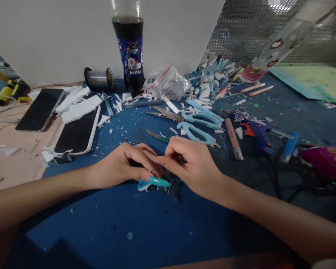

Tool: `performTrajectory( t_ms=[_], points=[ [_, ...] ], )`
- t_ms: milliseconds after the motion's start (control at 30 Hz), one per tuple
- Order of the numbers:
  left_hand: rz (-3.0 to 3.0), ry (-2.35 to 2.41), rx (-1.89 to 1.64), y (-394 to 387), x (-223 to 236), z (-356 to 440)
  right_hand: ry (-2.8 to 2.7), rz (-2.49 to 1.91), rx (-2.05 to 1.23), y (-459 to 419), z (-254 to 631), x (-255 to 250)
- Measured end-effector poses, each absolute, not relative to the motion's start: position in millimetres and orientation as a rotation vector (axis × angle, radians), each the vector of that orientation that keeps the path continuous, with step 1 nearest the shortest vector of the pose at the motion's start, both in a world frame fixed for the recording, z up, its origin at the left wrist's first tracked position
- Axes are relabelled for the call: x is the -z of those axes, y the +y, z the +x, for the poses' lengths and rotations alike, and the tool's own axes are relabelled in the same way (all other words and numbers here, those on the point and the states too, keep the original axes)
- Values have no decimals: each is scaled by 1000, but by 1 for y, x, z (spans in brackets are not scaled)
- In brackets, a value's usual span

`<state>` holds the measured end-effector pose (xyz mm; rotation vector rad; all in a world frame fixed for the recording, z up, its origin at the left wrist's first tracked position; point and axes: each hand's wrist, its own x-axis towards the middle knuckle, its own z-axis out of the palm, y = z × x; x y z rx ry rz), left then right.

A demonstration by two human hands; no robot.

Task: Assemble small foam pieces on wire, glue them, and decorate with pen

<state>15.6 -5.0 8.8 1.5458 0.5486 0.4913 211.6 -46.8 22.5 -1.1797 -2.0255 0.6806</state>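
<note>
My left hand (123, 168) is closed, with thumb and forefinger pinched at one end of a shiny teal curved piece (158, 182). Just below it, low over the blue mat (100, 224), a small blue-and-white figure (143, 185) with a dark tail-like part (174, 190) shows partly. My right hand (192, 164) is closed too, its fingers pinched close to the left fingertips. Whatever lies between the right fingers is hidden. Behind the hands a thin pointed blade (156, 135) lies on the mat, and light-blue-handled scissors (196, 121) lie beyond.
A Pepsi bottle (133, 56), wire spool (99, 79) and plastic bag (168, 84) stand at the back. Two phones (77, 132) (40, 110) lie left. Right are a scrap heap (212, 76), blue glue gun (259, 138), magenta tool (324, 160) and tilted clear tumbler (288, 37).
</note>
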Motion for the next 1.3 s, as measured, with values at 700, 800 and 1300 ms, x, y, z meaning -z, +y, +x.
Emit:
performTrajectory(
  t_ms=[700,800,1300],
  points=[
    [1747,382,-436,-6,-6,21,-2320,-1086,-456,-55,204,-21],
    [1641,475,-513,-6,-5,20,-2330,-1144,-447,-49,210,-28],
    [1338,665,-709,0,2,15,-2225,-2046,-414,15,304,-34]
  ],
)
